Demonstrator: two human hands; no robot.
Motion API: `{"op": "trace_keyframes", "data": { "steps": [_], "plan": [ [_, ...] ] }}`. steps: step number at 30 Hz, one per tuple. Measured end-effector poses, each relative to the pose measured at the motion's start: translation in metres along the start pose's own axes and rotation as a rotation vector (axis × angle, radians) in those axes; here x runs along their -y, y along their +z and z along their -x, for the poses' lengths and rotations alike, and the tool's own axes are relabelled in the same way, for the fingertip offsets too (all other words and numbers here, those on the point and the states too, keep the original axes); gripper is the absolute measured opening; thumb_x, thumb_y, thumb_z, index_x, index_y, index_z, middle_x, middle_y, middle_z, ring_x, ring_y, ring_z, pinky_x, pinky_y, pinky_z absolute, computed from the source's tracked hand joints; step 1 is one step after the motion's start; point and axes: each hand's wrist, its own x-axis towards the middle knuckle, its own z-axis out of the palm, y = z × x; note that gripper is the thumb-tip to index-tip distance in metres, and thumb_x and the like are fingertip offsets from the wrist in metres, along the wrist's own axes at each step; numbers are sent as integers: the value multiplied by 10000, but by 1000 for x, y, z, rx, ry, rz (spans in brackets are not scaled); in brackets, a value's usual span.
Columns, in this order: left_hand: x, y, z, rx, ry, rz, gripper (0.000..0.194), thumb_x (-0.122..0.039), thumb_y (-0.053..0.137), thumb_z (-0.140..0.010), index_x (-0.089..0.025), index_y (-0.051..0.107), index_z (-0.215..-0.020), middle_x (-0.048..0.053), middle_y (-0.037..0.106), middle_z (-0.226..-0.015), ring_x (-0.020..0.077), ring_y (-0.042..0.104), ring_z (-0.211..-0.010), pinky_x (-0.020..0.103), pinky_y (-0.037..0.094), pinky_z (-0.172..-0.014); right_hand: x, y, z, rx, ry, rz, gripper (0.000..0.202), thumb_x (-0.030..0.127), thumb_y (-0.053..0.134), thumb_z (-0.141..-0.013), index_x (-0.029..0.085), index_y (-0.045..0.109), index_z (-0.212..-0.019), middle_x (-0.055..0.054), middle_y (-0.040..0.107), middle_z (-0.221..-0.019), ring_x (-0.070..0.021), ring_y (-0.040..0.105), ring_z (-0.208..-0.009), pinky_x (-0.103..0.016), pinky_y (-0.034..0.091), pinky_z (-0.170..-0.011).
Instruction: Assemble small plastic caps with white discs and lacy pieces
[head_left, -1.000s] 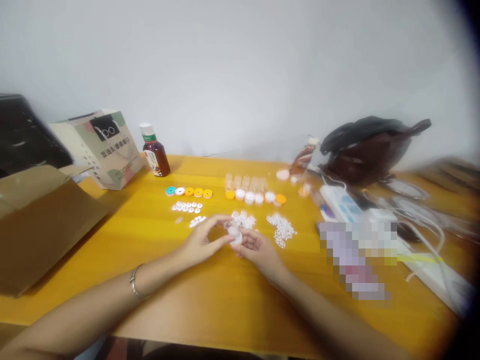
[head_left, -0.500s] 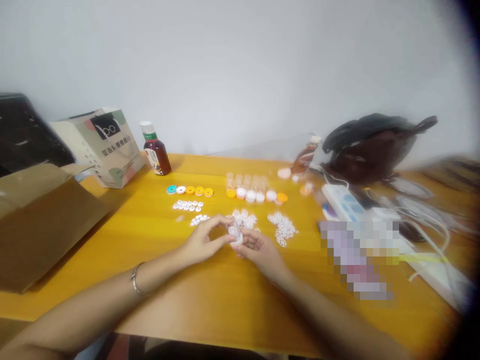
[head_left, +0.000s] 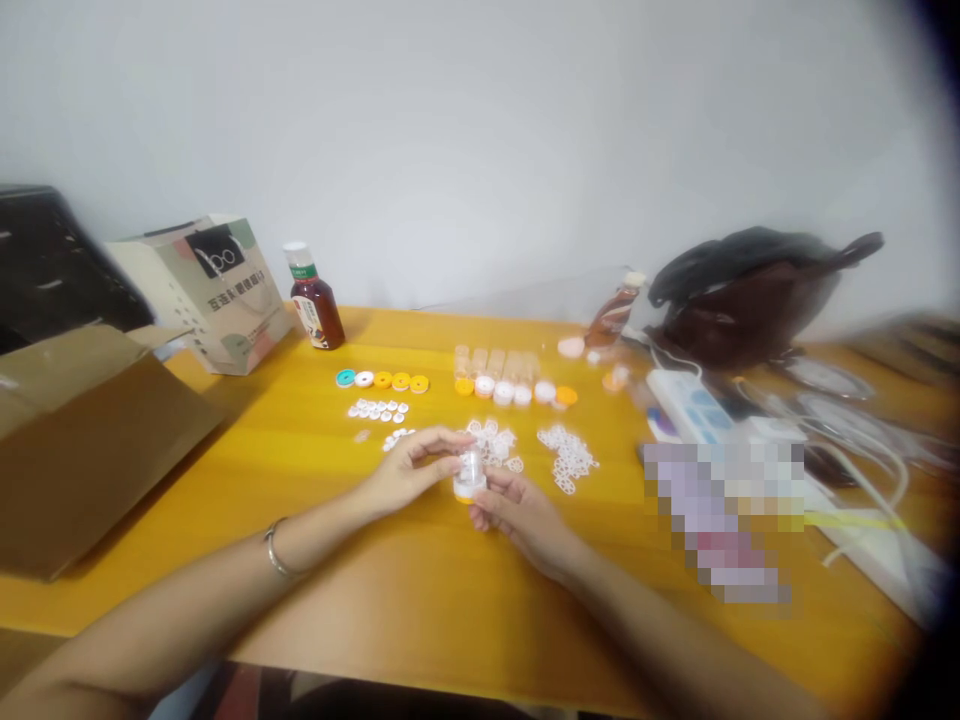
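Observation:
Between my two hands is a small clear container with a white band and an orange bottom rim, held upright above the table. The fingers of my left hand grip its upper part from the left. My right hand pinches its lower part from the right. Just behind it lies a pile of white lattice-like pieces, partly covered by my fingers. A second pile of such pieces lies to the right. Small white discs are near my left hand.
Farther back are a row of coloured round caps, white rounds, and several clear containers with white and orange ends. A cardboard box, paper bag and dark bottle stand left. A power strip and dark bag lie right.
The clear container has turned more upright in my hands, so its orange bottom rim now shows. Both hands keep their hold, and the view has shifted slightly.

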Motion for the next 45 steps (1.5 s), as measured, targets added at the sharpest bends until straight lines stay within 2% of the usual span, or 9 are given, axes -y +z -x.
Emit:
{"op": "trace_keyframes", "data": {
  "steps": [7, 14, 20, 24, 30, 37, 39, 41, 45],
  "plan": [
    [6, 8, 0, -89, -18, 43, 286, -260, 670, -713, -155, 535, -943, 62, 617, -925, 145, 579, -834, 283, 443, -748, -1, 0, -3, -52, -22, 44, 211, 323, 689, -673, 176, 622, -807, 39, 569, -591, -64, 481, -508, -205, 352, -522],
    [2, 9, 3, 55, -39, 255, 332, -328, 615, -766, -163, 496, -1028, 94, 616, -967, 142, 606, -752, 268, 460, -686, -5, 3, 0, -13, 3, -86, 184, 313, 693, -664, 170, 607, -742, 38, 564, -570, -66, 476, -496, -211, 358, -520],
    [2, 8, 1, 62, -33, 278, 323, -297, 605, -779, -161, 484, -1046, 98, 617, -985, 136, 611, -740, 269, 466, -691, -5, 8, 0, -39, -2, -145, 214, 327, 699, -666, 172, 603, -779, 35, 567, -589, -65, 487, -520, -202, 356, -535],
    [0, 6, 0, 58, -43, 233, 301, -275, 607, -780, -162, 487, -1031, 101, 622, -1005, 148, 615, -794, 281, 468, -717, -4, 7, -1, 11, 3, -107, 248, 388, 673, -685, 159, 600, -750, 12, 585, -621, -77, 510, -548, -212, 370, -555],
    [1, 11, 0, -96, -16, 117, 293, -313, 657, -723, -147, 509, -913, 80, 625, -925, 155, 596, -817, 298, 451, -751, -4, 4, -4, -41, -27, 18, 234, 384, 670, -686, 168, 596, -737, 20, 576, -604, -77, 493, -527, -213, 370, -538],
    [14, 22, 0, -410, 54, -24, 344, -320, 738, -617, -167, 461, -753, -13, 511, -736, 114, 512, -736, 239, 414, -711, -3, 16, -4, -190, -93, 167, 222, 364, 692, -647, 194, 599, -755, 40, 549, -598, -91, 480, -544, -230, 399, -555],
    [13, 21, 0, -372, 45, 24, 325, -366, 701, -658, -168, 466, -766, -11, 517, -746, 113, 511, -730, 236, 414, -700, -2, 17, -4, -196, -93, 160, 228, 362, 696, -640, 192, 600, -758, 41, 551, -600, -89, 478, -540, -229, 399, -552],
    [8, 16, -1, -261, 29, 105, 270, -412, 590, -761, -164, 485, -787, 17, 564, -795, 127, 538, -769, 261, 423, -734, -1, 16, -4, -167, -91, 131, 225, 365, 688, -653, 182, 598, -747, 32, 561, -603, -86, 484, -535, -225, 394, -547],
    [-4, 5, -2, -60, 10, 242, 225, -340, 566, -802, -180, 501, -947, 84, 611, -1037, 197, 552, -1000, 336, 421, -848, 0, 12, -3, -105, -73, 82, 233, 389, 664, -685, 170, 591, -721, 15, 572, -601, -81, 484, -517, -210, 370, -509]
  ]
}}
